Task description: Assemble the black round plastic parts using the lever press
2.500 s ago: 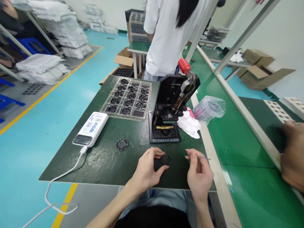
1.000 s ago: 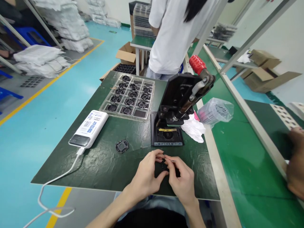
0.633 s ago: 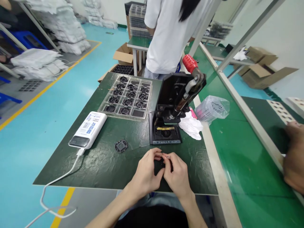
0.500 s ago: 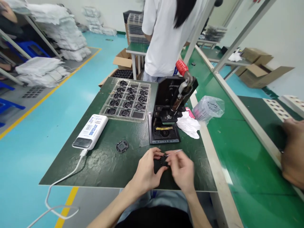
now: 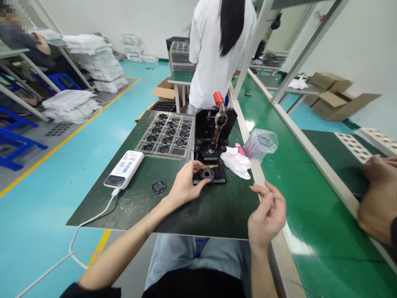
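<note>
Between the thumb and fingers of my left hand [image 5: 186, 182] is a round black plastic part [image 5: 207, 174], held over the base of the hand press [image 5: 214, 140]. The press has a red-gripped lever, and a yellow strip [image 5: 211, 166] lies on its base. My right hand [image 5: 267, 217], off to the right over the table edge, pinches a thin, light-coloured tool [image 5: 277, 197] whose exact kind I cannot make out. Another round black part [image 5: 158, 186] lies on the dark green table, left of my left hand.
A clear tray [image 5: 175, 156] of round black parts lies behind. At left is a white power bank [image 5: 124, 169] with a cable. White cloth [image 5: 236, 162] and a plastic bag [image 5: 261, 144] sit right of the press. A co-worker's hands [image 5: 378, 182] are at far right.
My left hand has moved forward with the round black part, from near the table's front to the press base. My right hand has drawn away to the right, still pinching the thin tool.
</note>
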Demonstrator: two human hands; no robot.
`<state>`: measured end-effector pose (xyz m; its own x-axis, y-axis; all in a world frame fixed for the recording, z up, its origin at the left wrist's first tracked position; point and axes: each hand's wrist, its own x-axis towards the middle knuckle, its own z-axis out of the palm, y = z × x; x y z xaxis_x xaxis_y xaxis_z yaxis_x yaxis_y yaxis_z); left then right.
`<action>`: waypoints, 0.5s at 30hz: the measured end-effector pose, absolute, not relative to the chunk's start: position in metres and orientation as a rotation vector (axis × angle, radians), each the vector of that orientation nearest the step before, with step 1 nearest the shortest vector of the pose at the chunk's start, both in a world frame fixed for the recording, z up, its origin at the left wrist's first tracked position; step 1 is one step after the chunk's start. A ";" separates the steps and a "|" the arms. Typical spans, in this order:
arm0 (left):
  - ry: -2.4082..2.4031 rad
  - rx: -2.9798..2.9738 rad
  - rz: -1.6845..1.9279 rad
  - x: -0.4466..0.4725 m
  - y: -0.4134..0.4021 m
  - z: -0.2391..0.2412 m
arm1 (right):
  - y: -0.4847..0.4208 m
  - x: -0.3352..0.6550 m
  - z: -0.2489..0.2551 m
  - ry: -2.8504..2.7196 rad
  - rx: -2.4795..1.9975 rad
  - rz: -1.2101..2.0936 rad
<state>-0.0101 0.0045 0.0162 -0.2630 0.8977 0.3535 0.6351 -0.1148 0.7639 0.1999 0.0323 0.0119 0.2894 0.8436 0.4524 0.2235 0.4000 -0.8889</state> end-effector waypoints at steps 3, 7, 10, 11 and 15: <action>1.901 1.767 1.280 -0.019 0.029 0.007 | 0.062 0.187 0.048 -1.184 -0.958 0.420; 1.862 1.801 1.361 -0.021 0.035 -0.009 | 0.116 0.162 0.099 -1.360 -0.764 0.461; 1.825 1.804 1.418 -0.024 0.033 -0.016 | 0.159 0.131 0.135 -1.609 -0.712 0.581; 1.822 1.805 1.427 -0.026 0.032 -0.018 | 0.173 0.119 0.146 -1.705 -0.706 0.633; 1.883 1.774 1.464 -0.036 0.032 -0.026 | 0.204 0.087 0.176 -2.049 -0.640 0.872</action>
